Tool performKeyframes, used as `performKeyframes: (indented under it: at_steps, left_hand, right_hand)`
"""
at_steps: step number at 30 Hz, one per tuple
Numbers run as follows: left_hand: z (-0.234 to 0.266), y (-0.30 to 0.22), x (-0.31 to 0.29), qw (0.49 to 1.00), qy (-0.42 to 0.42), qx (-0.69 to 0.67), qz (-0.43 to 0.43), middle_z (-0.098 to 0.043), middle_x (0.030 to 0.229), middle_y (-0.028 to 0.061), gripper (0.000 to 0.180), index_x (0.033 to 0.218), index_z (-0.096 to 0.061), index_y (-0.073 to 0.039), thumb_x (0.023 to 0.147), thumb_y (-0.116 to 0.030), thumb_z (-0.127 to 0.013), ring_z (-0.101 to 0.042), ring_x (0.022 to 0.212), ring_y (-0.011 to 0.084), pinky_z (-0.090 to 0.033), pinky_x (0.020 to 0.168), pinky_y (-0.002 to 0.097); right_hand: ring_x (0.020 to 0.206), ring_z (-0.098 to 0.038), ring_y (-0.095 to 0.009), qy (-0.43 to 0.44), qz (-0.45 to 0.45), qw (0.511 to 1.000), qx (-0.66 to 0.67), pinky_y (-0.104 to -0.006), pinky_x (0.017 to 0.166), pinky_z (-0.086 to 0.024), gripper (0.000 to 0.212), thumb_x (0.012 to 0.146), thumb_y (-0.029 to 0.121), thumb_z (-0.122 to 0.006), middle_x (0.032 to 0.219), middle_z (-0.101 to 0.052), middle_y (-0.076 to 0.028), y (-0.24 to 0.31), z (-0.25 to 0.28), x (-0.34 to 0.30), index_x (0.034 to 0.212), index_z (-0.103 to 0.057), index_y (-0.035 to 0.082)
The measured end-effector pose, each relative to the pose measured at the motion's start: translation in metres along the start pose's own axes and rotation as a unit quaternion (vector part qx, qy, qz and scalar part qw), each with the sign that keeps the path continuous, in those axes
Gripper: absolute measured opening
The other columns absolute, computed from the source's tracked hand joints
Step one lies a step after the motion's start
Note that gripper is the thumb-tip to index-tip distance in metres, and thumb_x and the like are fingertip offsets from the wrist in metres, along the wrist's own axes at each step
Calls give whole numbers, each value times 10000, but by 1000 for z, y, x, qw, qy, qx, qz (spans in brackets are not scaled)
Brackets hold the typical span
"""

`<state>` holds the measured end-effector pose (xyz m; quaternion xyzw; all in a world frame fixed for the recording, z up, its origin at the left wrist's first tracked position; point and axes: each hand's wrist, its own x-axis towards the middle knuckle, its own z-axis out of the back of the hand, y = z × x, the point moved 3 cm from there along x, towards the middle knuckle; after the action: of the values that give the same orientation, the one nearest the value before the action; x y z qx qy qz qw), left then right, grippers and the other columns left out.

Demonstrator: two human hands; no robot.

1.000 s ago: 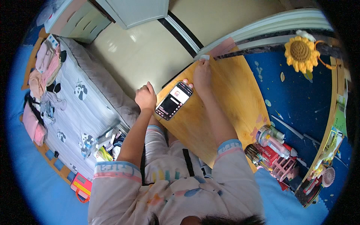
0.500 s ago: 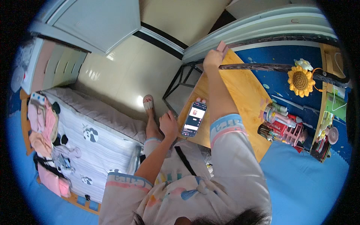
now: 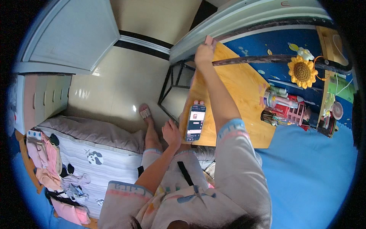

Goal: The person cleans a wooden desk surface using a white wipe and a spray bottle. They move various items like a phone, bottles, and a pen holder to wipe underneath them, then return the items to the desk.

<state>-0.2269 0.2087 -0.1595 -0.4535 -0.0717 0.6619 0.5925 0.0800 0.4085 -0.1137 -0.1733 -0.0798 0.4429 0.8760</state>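
Note:
My right hand point(image 3: 204, 54) reaches to the far left corner of the wooden table point(image 3: 244, 91). Its fingers are closed round a small flat pink object point(image 3: 208, 40) whose kind I cannot make out. By the table's near left edge my left hand point(image 3: 171, 134) is curled closed; whether anything is inside the fingers is hidden. Just right of it a phone point(image 3: 196, 123) with a lit screen lies on the table, two small pink round bits showing at its top end.
A dark metal bar point(image 3: 255, 59) crosses above the table, with a crocheted sunflower point(image 3: 302, 71) hanging from it. Pens, bottles and a pink basket point(image 3: 295, 113) crowd the right side. At left are a bed point(image 3: 114, 160) with heaped clothes point(image 3: 47, 158) and a drawer unit point(image 3: 47, 93).
The whole view has shifted and turned slightly. My right hand still has the pink object at the table's far corner, and my left hand stays curled beside the phone.

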Motion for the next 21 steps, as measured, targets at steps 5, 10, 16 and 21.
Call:
performKeyframes:
  at_steps: [5,10,16,21]
  left_hand:
    - [-2,-3,0,998,26,-11,60,-600,831,231,403,811,-578,7,976,-320,-410,-548,868,412,-432,754,523]
    - [-5,6,3,998,32,-39,48,-598,849,234,397,828,-586,8,968,-322,-414,-550,864,408,-426,754,517]
    - [-5,7,4,997,45,-30,56,-582,833,232,395,838,-581,11,968,-323,-415,-552,858,403,-421,745,514]
    - [-8,5,5,998,30,-5,58,-579,828,236,406,830,-570,9,974,-334,-409,-552,847,407,-427,747,518]
  right_hand:
    - [834,-647,-235,77,-25,997,-17,-332,856,-473,180,830,97,-561,895,-698,-112,14,4,-70,804,-737,69]
    - [920,-627,-243,12,-4,1000,15,-350,775,-522,156,811,110,-588,896,-693,-105,1,-2,-3,798,-733,54]
    - [933,-641,-307,-9,-78,996,39,-358,815,-521,163,833,110,-574,1021,-654,-148,-27,-29,67,869,-720,45]
    - [912,-649,-314,-22,-2,999,23,-367,767,-548,162,832,90,-585,1057,-624,-177,-13,-28,27,895,-726,38]
